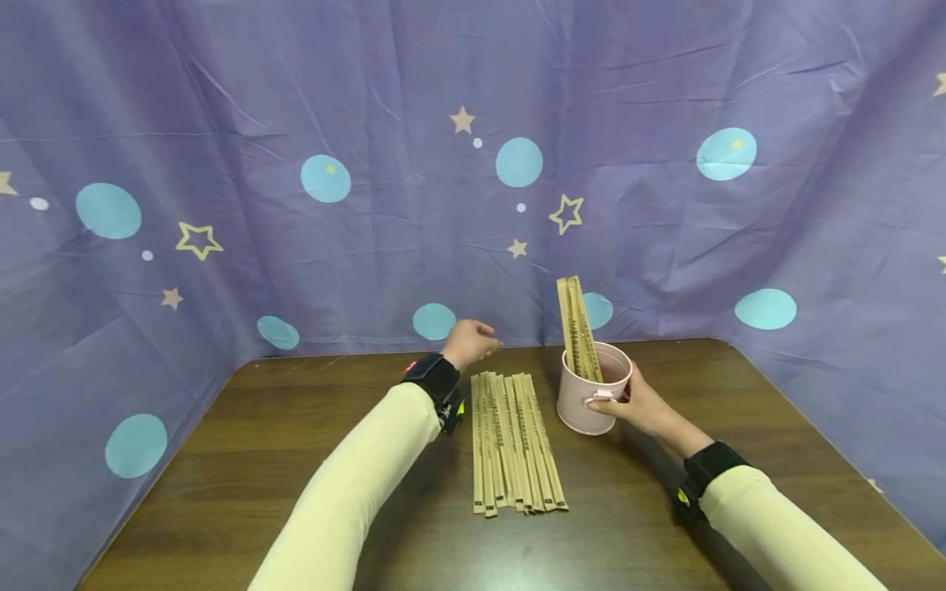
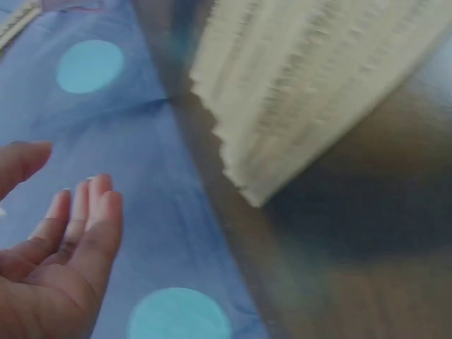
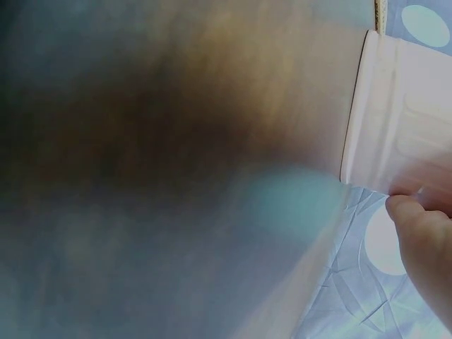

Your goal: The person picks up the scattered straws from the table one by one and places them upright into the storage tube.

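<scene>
Left hand [image 1: 473, 344], thumb and fingers apart, hovers near the counter [image 1: 244, 443]'s far edge, just beyond wrapped sticks [image 1: 517, 443]; right hand [image 1: 647, 405] grips the pink bucket [image 1: 580, 404].

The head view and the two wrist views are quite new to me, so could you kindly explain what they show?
There is no machine here: a person is working bare-handed. The head picture comes from a camera worn on the head, looking forward and down. The other two come from cameras worn one on each wrist, each aimed at the work on its side.

On the brown table lies a row of long, thin tan packets, side by side. The left hand holds nothing; it is near the row's far end. The right hand grips the side of a pink bucket, in which a few similar packets stand, leaning and poking above the rim. What the packets contain cannot be seen. Behind the table hangs a patterned purple cloth.
</scene>
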`<state>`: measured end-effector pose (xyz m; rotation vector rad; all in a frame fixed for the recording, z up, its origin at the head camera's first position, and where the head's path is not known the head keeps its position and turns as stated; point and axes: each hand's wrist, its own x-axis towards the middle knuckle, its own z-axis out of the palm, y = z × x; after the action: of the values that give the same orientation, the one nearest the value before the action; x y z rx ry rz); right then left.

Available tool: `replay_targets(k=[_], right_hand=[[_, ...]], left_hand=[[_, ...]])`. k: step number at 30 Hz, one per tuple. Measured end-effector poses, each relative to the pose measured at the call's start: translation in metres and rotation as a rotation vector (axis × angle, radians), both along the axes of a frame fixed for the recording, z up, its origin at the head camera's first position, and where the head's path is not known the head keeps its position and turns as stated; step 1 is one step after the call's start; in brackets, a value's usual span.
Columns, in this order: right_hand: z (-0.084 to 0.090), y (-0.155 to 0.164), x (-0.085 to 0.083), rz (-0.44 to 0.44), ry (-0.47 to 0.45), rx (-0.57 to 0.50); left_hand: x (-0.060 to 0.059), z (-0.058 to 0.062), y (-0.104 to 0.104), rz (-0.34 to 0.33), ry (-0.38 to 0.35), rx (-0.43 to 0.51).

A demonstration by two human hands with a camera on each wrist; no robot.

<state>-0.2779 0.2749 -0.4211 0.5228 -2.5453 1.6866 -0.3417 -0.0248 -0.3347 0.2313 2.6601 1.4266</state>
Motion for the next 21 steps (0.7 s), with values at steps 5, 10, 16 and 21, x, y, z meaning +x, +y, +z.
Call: replay_targets(k=[5, 10, 16, 21], right_hand=[[-0.003, 0.001, 0.001, 0.017, 0.019, -0.017], [-0.003, 0.001, 0.002, 0.011, 0.026, -0.021], [-0.002, 0.001, 0.001, 0.007, 0.015, -0.012], [0.001, -0.001, 0.000, 0.000, 0.010, 0.003]], left_hand=[[-0.004, -0.027, -0.010, 0.039, -0.092, -0.101], [-0.007, -0.046, -0.015, 0.095, -0.145, -0.261], [-0.005, -0.064, -0.014, 0.151, -0.203, -0.269], [-0.003, -0.071, -0.011, 0.171, -0.190, -0.264]])
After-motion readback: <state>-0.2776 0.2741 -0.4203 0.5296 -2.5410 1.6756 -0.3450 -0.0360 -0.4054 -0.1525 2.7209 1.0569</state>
